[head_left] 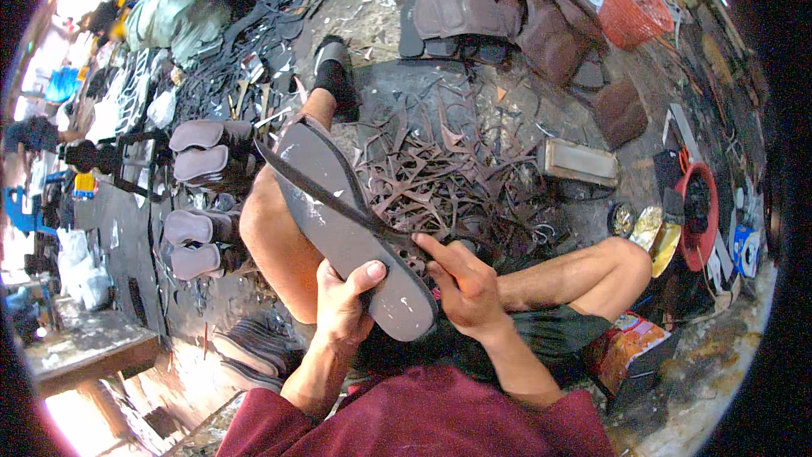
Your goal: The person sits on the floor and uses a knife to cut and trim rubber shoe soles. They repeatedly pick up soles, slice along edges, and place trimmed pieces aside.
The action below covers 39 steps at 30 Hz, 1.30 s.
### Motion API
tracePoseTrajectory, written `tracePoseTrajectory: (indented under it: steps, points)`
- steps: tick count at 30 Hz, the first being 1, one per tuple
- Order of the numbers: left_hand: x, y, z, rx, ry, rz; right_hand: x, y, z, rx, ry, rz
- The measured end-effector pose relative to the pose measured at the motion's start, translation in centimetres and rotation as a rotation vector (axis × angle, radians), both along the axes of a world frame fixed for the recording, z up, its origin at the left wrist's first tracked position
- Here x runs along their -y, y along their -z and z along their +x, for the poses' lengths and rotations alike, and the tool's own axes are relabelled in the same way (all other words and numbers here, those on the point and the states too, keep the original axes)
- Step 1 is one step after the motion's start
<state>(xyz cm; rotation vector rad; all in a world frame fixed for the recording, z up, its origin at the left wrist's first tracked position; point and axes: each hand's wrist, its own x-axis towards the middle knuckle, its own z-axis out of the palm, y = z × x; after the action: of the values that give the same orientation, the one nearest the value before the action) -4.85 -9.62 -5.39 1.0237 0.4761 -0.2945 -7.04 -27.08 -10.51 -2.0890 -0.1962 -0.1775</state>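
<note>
A grey flip-flop with small white marks lies slantwise over my lap, its toe end up and to the left. My left hand grips the sole near the heel, thumb flat on top and the fingers hidden underneath. A dark strap arches over the sole and runs to its right edge. At that edge my right hand is closed on the strap, the index fingertip against it and the thumb bent below. Beyond the flip-flop, a heap of loose brown straps covers the floor.
Stacked grey soles stand left of my leg, with more soles lower down. Brown sheets lie at the back, beside a red basket. A pale rectangular block and a red basin are on the right.
</note>
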Motion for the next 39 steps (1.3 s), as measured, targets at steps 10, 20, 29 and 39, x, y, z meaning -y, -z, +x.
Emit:
tracePoseTrajectory:
  steps: [10, 20, 29, 39]
  points:
    - [-1.7, 0.3, 0.4, -0.018, 0.036, -0.014, -4.2, -2.1, 5.3, 0.033, 0.085, -0.087]
    - [-5.3, 0.1, -1.2, 0.185, 0.411, 0.278, -2.5, -5.9, 7.6, 0.029, -0.147, 0.012]
    - [-7.7, -3.4, 1.4, -0.036, 0.022, -0.153, -0.1, -0.1, -4.0, -0.039, -0.14, 0.135]
    - [-8.3, -2.0, 0.4, -0.088, 0.112, -0.085, 1.9, 0.3, -3.9, -0.065, -0.168, -0.071]
